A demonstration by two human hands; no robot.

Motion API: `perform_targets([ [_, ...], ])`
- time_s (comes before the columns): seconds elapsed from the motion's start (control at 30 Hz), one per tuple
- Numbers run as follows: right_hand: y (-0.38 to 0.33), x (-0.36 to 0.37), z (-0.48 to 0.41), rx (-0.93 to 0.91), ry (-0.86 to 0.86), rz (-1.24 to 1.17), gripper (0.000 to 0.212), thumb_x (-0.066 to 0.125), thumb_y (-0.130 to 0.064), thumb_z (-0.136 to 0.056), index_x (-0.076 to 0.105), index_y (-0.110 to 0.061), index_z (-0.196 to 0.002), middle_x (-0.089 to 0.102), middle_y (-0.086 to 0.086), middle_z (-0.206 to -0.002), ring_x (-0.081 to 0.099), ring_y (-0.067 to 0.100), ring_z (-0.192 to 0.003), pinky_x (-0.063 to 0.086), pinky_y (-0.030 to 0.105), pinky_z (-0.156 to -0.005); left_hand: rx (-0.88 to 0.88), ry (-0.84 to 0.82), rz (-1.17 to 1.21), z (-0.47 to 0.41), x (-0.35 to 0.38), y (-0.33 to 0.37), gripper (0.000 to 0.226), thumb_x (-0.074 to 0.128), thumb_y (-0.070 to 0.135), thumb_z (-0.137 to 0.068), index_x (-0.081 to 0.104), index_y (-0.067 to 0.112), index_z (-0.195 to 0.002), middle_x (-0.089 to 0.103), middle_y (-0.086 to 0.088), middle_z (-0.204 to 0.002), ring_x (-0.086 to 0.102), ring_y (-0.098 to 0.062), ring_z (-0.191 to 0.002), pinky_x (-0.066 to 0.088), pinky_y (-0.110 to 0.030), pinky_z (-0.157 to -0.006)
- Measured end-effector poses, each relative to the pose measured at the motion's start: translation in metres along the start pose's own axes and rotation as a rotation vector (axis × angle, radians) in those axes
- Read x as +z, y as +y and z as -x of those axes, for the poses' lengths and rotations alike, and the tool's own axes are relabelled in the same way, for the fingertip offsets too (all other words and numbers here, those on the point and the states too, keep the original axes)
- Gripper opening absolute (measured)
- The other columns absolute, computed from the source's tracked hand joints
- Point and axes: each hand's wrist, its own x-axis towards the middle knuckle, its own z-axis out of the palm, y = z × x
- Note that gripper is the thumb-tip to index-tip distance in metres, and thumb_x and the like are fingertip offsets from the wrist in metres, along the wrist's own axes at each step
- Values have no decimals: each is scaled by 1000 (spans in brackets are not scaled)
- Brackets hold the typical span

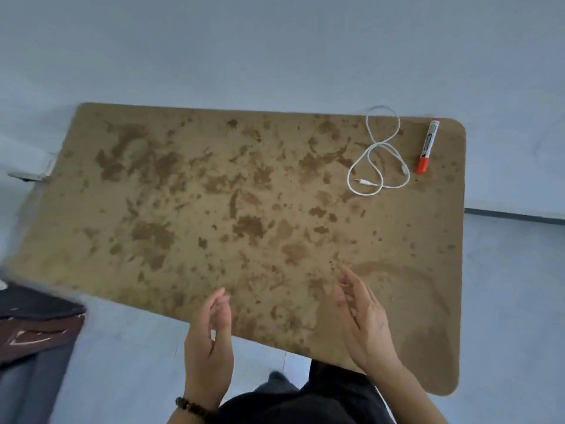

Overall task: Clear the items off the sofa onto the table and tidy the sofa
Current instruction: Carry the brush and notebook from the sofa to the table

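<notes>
Empty hands over the near edge of the worktop, two items already set down

Both the left hand (pixel 209 338) and right hand (pixel 363 319) hover with fingers loosely spread, grip apart and holding nothing, probably free for another item; the mottled brown worktop (pixel 214 194) lies mostly bare, while at its far right corner a looped white charging cable (pixel 377 157) and a red-capped marker (pixel 427 146) lie just beside each other, clear of the edge
</notes>
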Motion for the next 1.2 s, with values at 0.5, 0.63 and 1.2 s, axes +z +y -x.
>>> perform_targets([
  [0.5, -77, 178, 235, -515, -477, 233, 41, 54, -38, -97, 47, -31, -137, 59, -20, -121, 58, -7, -104, 49, 17, -85, -85, 803, 293, 273, -226, -228, 27, 53, 21, -96, 51, 43, -111, 65, 22, -104, 62, -1, -95, 49, -12, -78],
  [0.63, -78, 238, 317, -584, -723, 308, 45, 46, -47, -94, 43, -40, -138, 56, -22, -128, 54, -11, -110, 44, 13, -87, -285, 981, 400, 369, -269, -305, 33, 56, 17, -96, 52, 46, -110, 65, 22, -103, 64, -7, -97, 45, -4, -74],
  [1.2, -145, 612, 469, -833, -1209, 434, 46, 34, -67, -90, 41, -51, -133, 52, -30, -129, 53, -9, -113, 45, 12, -83, -541, 1418, 489, 419, -470, -504, 31, 56, 15, -95, 54, 43, -109, 66, 19, -102, 66, -15, -98, 51, -28, -81],
])
